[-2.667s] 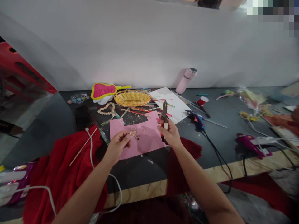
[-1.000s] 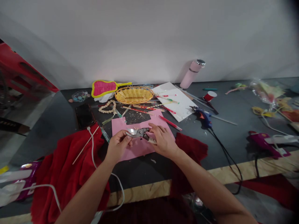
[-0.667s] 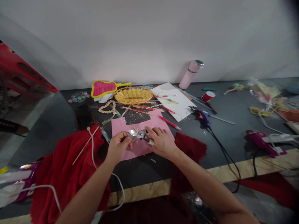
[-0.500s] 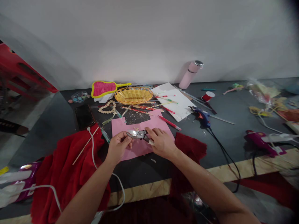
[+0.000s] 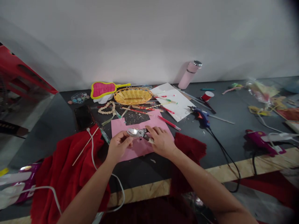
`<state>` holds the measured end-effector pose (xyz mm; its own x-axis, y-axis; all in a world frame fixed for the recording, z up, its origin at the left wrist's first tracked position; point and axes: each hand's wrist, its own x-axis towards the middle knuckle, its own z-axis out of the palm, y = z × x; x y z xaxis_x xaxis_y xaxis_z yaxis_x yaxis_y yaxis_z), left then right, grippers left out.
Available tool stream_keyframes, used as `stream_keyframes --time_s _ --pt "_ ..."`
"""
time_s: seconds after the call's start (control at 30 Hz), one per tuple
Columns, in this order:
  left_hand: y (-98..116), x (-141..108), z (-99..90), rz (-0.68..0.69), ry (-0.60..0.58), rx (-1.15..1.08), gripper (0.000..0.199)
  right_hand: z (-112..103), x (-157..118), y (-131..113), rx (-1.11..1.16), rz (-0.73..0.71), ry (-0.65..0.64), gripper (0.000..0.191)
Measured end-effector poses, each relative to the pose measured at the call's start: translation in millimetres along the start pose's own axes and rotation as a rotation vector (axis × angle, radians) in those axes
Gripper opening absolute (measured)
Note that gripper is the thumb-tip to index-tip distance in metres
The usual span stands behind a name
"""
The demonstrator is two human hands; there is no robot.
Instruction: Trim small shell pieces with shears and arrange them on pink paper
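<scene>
My right hand (image 5: 161,141) is closed round the handles of metal pruning shears (image 5: 137,132), whose blades point left over a pink sheet of paper (image 5: 140,149). At the blade tips, my left hand (image 5: 118,145) is closed, thumb against fingers; what it pinches is too small to make out. The pink sheet lies on the dark table, with cut-out notches along its far edge. Just beyond it are red-patterned sticks (image 5: 142,111) and small scattered crumbs.
Behind sit a yellow woven basket (image 5: 133,95), a pink bottle (image 5: 188,76) and white paper (image 5: 174,102). A blue glue gun (image 5: 202,116) with a black cable is at right. Red cloth (image 5: 63,161), a white cable and a phone (image 5: 83,117) lie at left.
The view has shifted very slightly. The small pale bits seen above the shears before no longer show; both hands keep nearly the same pose.
</scene>
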<state>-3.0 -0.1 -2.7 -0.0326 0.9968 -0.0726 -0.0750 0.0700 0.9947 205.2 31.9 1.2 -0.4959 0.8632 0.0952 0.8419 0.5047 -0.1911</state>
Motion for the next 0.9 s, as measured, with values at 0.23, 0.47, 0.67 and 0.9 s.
stream_keyframes --time_s 0.23,0.47,0.67,0.9 --pt "-3.0 -2.2 -1.2 0.024 0.006 0.022 0.014 -1.3 -1.7 1.5 0.023 -0.069 -0.040 0.062" --pt "-6.2 -2.9 -2.0 0.007 -0.016 -0.070 0.015 -6.6 -2.1 3.3 0.083 -0.124 -0.102 0.070" --pt "-4.8 -2.5 -3.3 0.014 -0.016 -0.054 0.015 -3.1 -1.3 5.0 0.102 -0.129 -0.055 0.064" --pt "-6.7 -2.0 -3.4 -0.007 -0.011 -0.060 0.016 -1.8 -2.5 1.3 0.157 -0.094 -0.094 0.054"
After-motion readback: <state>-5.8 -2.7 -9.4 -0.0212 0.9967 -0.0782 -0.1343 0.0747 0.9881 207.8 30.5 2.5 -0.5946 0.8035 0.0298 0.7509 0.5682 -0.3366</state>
